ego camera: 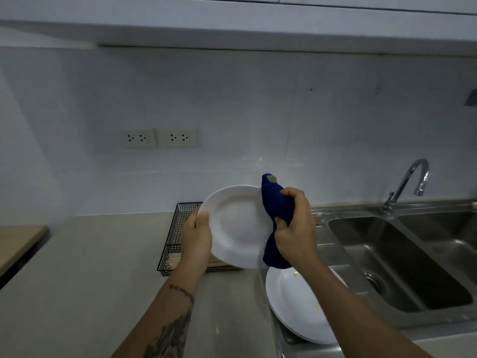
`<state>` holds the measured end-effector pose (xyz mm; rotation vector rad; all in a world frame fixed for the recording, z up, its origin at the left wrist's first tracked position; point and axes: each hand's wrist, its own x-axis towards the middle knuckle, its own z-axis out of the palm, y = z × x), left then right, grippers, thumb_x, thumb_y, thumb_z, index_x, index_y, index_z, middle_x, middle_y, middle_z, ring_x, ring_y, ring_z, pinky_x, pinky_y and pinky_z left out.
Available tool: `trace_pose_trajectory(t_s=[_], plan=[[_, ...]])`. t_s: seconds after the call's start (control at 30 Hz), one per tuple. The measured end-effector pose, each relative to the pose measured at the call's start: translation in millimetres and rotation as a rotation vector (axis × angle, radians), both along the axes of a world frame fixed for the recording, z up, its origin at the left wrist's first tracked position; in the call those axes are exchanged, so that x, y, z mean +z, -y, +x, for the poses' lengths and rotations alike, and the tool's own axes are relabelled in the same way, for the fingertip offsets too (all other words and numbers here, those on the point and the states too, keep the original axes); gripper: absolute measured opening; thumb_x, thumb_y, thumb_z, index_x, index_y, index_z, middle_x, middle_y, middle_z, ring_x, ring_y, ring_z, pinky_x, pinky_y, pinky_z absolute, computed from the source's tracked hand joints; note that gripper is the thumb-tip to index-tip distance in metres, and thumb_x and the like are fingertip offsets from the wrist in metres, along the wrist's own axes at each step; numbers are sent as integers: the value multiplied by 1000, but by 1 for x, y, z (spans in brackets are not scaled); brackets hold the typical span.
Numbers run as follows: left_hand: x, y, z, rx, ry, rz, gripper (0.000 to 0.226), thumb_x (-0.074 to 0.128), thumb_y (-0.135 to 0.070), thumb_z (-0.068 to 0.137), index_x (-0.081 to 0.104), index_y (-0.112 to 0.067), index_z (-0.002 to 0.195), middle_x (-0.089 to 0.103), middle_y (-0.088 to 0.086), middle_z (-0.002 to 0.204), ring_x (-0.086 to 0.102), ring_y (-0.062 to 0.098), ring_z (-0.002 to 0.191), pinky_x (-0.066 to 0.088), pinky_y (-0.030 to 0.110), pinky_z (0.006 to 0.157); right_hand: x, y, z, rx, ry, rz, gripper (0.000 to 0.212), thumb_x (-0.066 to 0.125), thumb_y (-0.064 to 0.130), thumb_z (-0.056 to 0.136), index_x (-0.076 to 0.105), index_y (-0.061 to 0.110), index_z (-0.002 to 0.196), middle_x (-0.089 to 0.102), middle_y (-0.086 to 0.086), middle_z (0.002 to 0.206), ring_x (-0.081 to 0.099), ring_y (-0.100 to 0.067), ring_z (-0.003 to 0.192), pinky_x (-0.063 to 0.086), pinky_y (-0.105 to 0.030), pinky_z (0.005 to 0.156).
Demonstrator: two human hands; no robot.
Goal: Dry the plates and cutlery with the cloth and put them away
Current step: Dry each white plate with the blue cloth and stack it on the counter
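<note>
My left hand (196, 236) grips the left rim of a white plate (238, 226), held tilted up above the counter. My right hand (294, 226) is shut on a dark blue cloth (276, 205), pressed against the plate's right edge; the cloth hangs down below the hand. Under my right forearm, more white plates (296, 308) lie stacked on the steel draining board; the top one has small yellowish specks. Behind the held plate stands a black wire basket (178, 228) with wooden chopsticks (173, 262) in it, mostly hidden.
A steel double sink (402, 259) with a curved tap (413, 182) lies to the right. The beige counter (90, 267) stretches left, with a wooden board (18, 241) at its far left. Two wall sockets (160, 137) sit on the backsplash; cabinets hang overhead.
</note>
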<state>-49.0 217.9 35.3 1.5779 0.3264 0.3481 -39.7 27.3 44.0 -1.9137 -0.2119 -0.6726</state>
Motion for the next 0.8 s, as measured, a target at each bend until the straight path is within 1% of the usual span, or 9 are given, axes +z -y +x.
trace_pose_trajectory(t_s=[0.13, 0.2, 0.27, 0.33, 0.37, 0.47, 0.6, 0.7, 0.8], plan=[[8, -2, 15, -83, -244, -625, 40, 46, -58, 95, 66, -24, 102, 66, 8, 105, 60, 29, 101, 49, 47, 97, -20, -4, -8, 16, 119, -33, 69, 54, -20, 67, 49, 30, 115, 50, 3, 112, 50, -3, 105, 45, -20, 89], [8, -4, 21, -58, -261, -771, 35, 58, -47, 91, 61, -15, 106, 61, 12, 109, 58, 32, 105, 48, 50, 98, -29, -3, -15, 74, 150, -90, 66, 51, -19, 66, 51, 26, 114, 49, 2, 111, 49, -4, 105, 43, -15, 89], [6, -6, 26, -28, -219, -799, 10, 54, -11, 88, 55, -4, 96, 55, 14, 101, 58, 29, 95, 55, 44, 87, -34, -1, -22, 147, 167, -169, 61, 50, -14, 66, 52, 23, 113, 48, 3, 112, 49, -5, 106, 41, -12, 88], [3, -9, 29, 6, -181, -812, 13, 40, 11, 76, 47, 3, 84, 49, 15, 92, 56, 31, 83, 53, 41, 68, -37, 5, -26, 242, 146, -260, 57, 48, -12, 65, 54, 21, 111, 48, 4, 115, 49, -8, 109, 40, -12, 91], [0, -12, 30, 11, -160, -818, 18, 35, 14, 76, 48, 7, 87, 50, 17, 93, 55, 33, 83, 51, 44, 66, -38, 9, -26, 292, 128, -307, 57, 48, -13, 66, 56, 21, 110, 49, 5, 116, 49, -8, 110, 40, -13, 91], [-5, -24, 30, -28, -110, -754, 42, 30, 10, 85, 55, 1, 117, 58, 18, 107, 57, 36, 89, 51, 45, 76, -43, 24, -26, 360, 56, -329, 63, 54, -18, 70, 59, 28, 112, 54, 11, 118, 52, -6, 112, 44, -17, 92], [-5, -25, 29, -108, -44, -586, 46, 42, 5, 89, 64, -18, 122, 60, 17, 124, 58, 43, 111, 48, 61, 94, -28, 25, -15, 250, -61, -93, 59, 60, -9, 78, 58, 32, 120, 59, 14, 121, 55, -2, 112, 49, -25, 96], [-11, -18, 25, -171, -17, -437, 45, 49, -1, 88, 69, -28, 117, 64, 12, 123, 62, 42, 109, 50, 61, 92, -5, 12, -1, 146, -84, -80, 58, 60, -3, 82, 54, 31, 128, 59, 11, 122, 57, -5, 108, 48, -27, 95], [-10, -5, 20, -288, 8, -376, 49, 53, -4, 83, 65, -25, 126, 66, 15, 124, 65, 40, 108, 51, 60, 93, 15, -10, 7, 113, -117, -140, 55, 58, 5, 87, 43, 32, 133, 60, 7, 120, 57, -12, 100, 45, -28, 87]])
